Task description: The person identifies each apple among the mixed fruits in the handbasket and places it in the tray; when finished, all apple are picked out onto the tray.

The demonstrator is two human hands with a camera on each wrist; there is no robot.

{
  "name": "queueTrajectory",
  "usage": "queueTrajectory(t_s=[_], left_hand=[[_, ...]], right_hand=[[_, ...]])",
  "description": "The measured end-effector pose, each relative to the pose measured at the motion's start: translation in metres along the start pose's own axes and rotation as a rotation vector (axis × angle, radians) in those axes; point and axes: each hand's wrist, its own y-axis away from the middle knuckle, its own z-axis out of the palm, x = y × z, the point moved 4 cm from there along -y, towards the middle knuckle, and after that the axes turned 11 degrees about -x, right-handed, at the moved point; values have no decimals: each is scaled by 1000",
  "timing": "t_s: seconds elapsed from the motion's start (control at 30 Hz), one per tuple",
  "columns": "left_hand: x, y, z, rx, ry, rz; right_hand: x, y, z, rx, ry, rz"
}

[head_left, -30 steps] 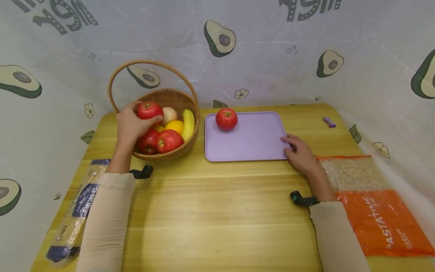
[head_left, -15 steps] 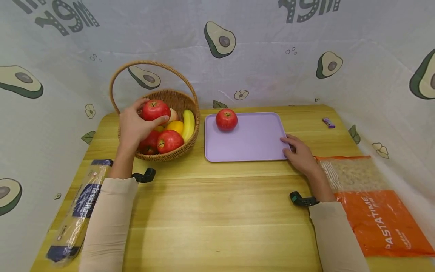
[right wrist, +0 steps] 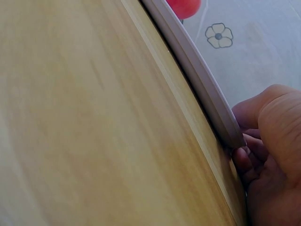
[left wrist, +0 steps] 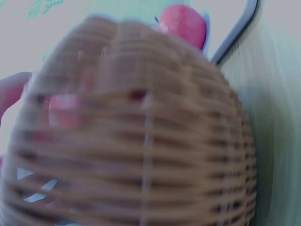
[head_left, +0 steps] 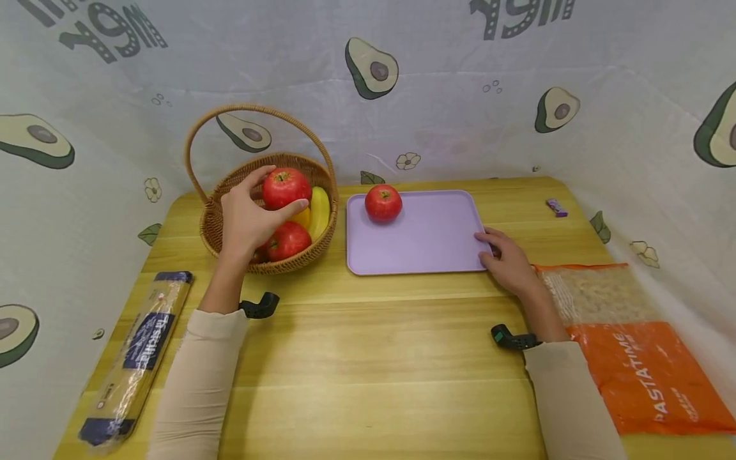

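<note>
My left hand (head_left: 247,214) holds a red apple (head_left: 286,187) between thumb and fingers, over the wicker basket (head_left: 209,223). Below it in the basket lie another red apple (head_left: 289,241), a banana (head_left: 319,214) and a partly hidden yellow-orange fruit (head_left: 301,217). A purple tray (head_left: 431,233) lies right of the basket, with one red apple (head_left: 383,204) near its back left corner. My right hand (head_left: 508,259) pinches the tray's right edge; in the right wrist view its thumb is on the rim and its fingers curl beneath. The blurred basket wall (left wrist: 141,150) mostly hides the left hand in the left wrist view.
The basket's tall handle (head_left: 259,108) arches behind the left hand. A long pasta pack (head_left: 140,358) lies at the table's left, an orange PASTATIME bag (head_left: 650,370) at the right. A small purple wrapped sweet (head_left: 556,207) lies at the back right.
My left hand has lifted the apple from the basket's left side and carried it rightward, still over the basket. The right hand, tray and apple on it have stayed put.
</note>
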Motion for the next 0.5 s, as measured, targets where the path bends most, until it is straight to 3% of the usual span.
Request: queueTrajectory(t_s=[0.33,0.5], left_hand=[[30,11,30,4,132,136],[49,12,49,-28,153,186]], right_hand=[[0,1,0,3,2,2],[-2,2,0,5,-6,-2]])
